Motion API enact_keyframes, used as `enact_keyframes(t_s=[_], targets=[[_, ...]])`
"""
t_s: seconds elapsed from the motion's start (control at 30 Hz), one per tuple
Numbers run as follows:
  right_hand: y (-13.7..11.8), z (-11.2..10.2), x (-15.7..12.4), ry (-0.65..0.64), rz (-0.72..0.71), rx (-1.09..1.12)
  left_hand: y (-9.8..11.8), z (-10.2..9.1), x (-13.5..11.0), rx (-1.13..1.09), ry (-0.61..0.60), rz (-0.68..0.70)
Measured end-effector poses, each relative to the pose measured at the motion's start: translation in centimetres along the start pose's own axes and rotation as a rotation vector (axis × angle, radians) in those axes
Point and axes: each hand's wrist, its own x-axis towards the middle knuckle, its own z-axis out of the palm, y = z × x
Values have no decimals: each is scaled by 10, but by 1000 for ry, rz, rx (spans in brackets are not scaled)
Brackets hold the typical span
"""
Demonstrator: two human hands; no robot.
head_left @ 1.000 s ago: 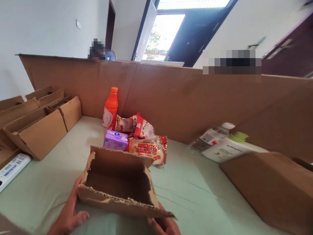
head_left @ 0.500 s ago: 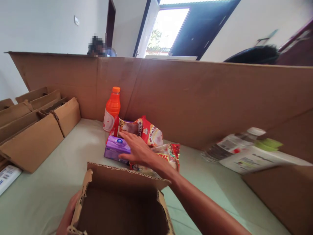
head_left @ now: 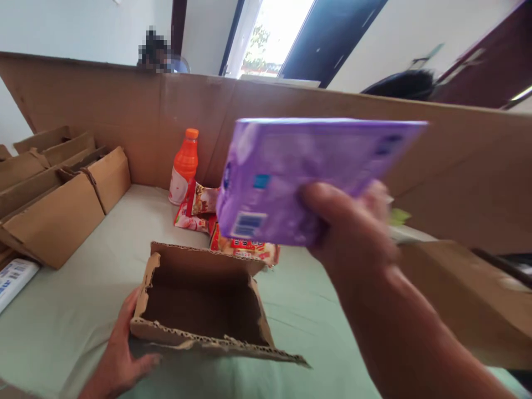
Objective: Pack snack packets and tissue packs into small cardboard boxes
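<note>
Purple packet (head_left: 270,183) lifted off green cloth (head_left: 316,321) since half-second ago, now held in right hand (head_left: 353,227): grip occupied, packet apart from snack bags (head_left: 204,199) lower left. Left hand (head_left: 118,349), thumb wide, touches cardboard box (head_left: 199,263) below-left of right grip.

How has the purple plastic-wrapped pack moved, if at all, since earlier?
Yes: the purple pack, held in the right hand, has risen and shifted farther right from the orange plastic bottle.

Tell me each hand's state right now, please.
Left hand: open, at the cardboard box's left side.
Right hand: closed, holding the purple tissue pack.
</note>
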Motion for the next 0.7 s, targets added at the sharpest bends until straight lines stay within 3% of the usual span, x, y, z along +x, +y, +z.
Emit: enact_keyframes(t_s=[0.07, 0.13, 0.27, 0.37, 0.47, 0.53, 0.7], targets=[[-27, -9, -24, -34, -40, 15, -4, 1, -2, 41, -9, 40], [-40, -10, -48, -145, -97, -111, -3, 0, -4, 56, 12, 72], [-40, 4, -73, -415, -75, -416, 26, -8, 1, 76, 150, 191], [-38, 17, -76, -547, -34, -558, 62, -15, 12, 121, 242, 404], [-42, 24, -75, -670, -34, -676, 92, -18, 28, 222, 198, 586], [-49, 26, -73, -774, -33, -760, 103, -18, 37, 280, 170, 634], [-61, 43, -63, -1099, -58, -951, 110, -10, 46, 281, 294, 619]])
